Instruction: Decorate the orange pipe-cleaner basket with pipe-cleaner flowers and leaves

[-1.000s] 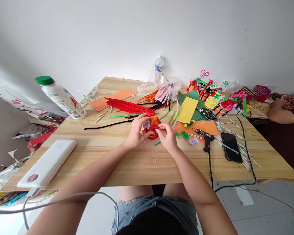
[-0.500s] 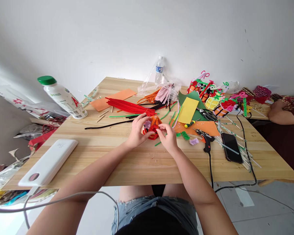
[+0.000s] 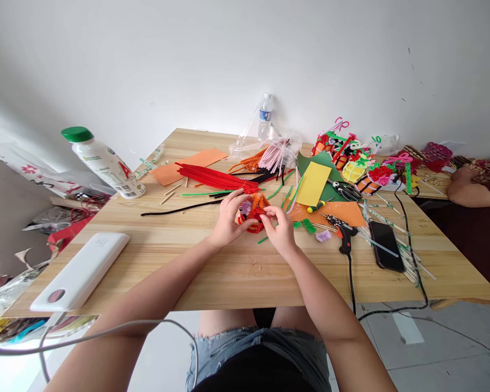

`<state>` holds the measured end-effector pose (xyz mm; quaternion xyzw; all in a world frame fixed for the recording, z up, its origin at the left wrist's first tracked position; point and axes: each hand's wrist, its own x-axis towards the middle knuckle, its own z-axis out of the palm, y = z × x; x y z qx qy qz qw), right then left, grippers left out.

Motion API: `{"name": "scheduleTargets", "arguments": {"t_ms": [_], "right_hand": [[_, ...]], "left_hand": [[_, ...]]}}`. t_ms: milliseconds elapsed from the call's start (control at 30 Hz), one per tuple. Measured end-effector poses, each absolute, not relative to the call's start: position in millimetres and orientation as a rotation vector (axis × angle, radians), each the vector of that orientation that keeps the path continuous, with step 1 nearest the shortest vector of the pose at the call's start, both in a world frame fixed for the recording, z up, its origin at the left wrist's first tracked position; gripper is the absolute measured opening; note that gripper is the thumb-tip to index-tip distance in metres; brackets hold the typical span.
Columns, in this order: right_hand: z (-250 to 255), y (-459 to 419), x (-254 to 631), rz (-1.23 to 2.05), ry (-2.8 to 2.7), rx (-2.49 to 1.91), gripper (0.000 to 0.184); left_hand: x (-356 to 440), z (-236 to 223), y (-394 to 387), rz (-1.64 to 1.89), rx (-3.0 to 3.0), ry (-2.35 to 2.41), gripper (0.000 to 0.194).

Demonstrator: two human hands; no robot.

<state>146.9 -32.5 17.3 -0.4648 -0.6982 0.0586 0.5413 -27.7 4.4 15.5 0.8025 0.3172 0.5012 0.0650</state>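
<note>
Head view, orange-red piece (image 3: 256, 209), between left fingers (image 3: 232, 201) and right fingers (image 3: 275, 211).

One held craft (image 3: 257, 203), two bottles (image 3: 110, 170), one glue gun (image 3: 345, 237)

White wall (image 3: 163, 60) with dark scuffs (image 3: 409, 50), light wooden table (image 3: 159, 239), pale tiled floor (image 3: 461, 343)
</note>
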Motion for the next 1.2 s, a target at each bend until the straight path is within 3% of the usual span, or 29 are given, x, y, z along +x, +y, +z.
{"name": "scheduleTargets", "arguments": {"t_ms": [267, 533, 1200], "right_hand": [[22.4, -32.8, 148.5, 0.025, -1.681, -1.090, 0.010], [23.5, -28.6, 153.7, -0.068, -1.726, -1.067, 0.027], [23.4, -28.7, 153.3, -0.073, -1.714, -1.051, 0.027]], "left_hand": [[-28.1, 14.8, 4.9, 1.478, 2.428, 0.984, 0.059], [-28.5, 14.4, 5.1, 1.493, 2.425, 0.965, 0.059], [-28.2, 15.2, 4.6, 1.473, 2.428, 0.980, 0.059]]}}
